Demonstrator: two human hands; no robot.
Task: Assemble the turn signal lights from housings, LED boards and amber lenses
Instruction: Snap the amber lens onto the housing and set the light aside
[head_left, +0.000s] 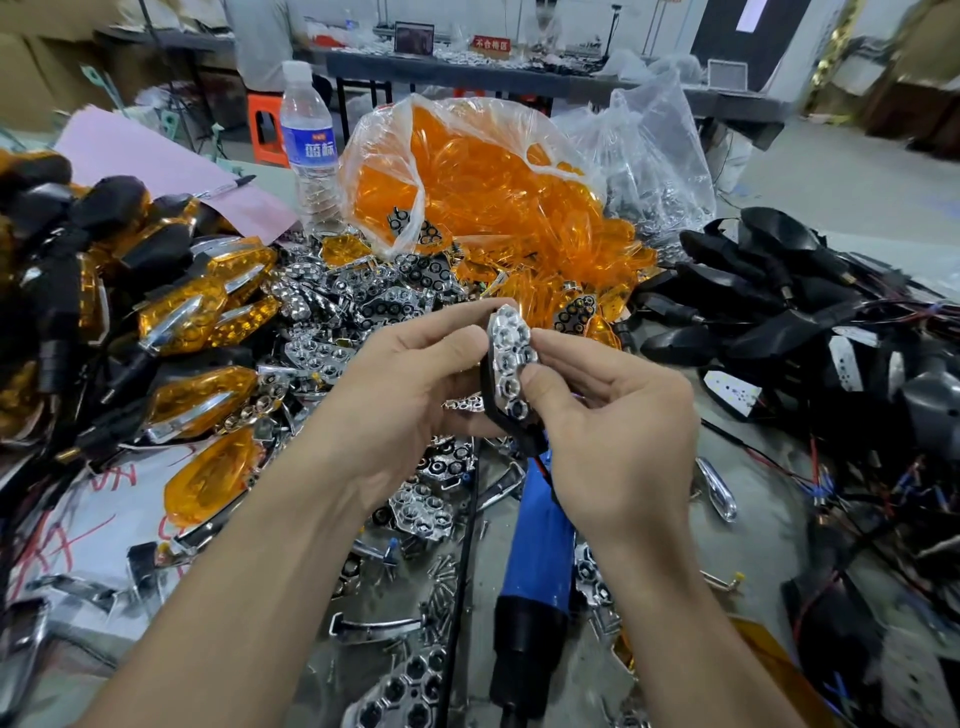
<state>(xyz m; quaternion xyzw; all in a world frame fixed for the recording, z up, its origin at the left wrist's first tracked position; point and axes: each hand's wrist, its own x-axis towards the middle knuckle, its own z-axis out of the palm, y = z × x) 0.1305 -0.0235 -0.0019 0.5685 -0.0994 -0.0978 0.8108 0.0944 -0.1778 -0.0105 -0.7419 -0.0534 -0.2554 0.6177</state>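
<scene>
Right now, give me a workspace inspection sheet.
Surface: grey table, mostly buried under parts.
Job's things: black housing with chrome honeycomb reflector in hand; clear bag of amber lenses behind; finished amber lights left; black housings right.
Clutter: clear water bottle, blue electric screwdriver, loose screws, pink paper.
Grippers: left hand and right hand both grip the housing.
Cables: red and black wires tangled right.
Surroundings: another bench, orange stool behind.

Lens bag (467, 171) behind reflector pile (363, 296)

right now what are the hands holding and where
One black housing with a chrome reflector in it: left hand grips its left side, fingers of the right hand pinch its right edge.
</scene>
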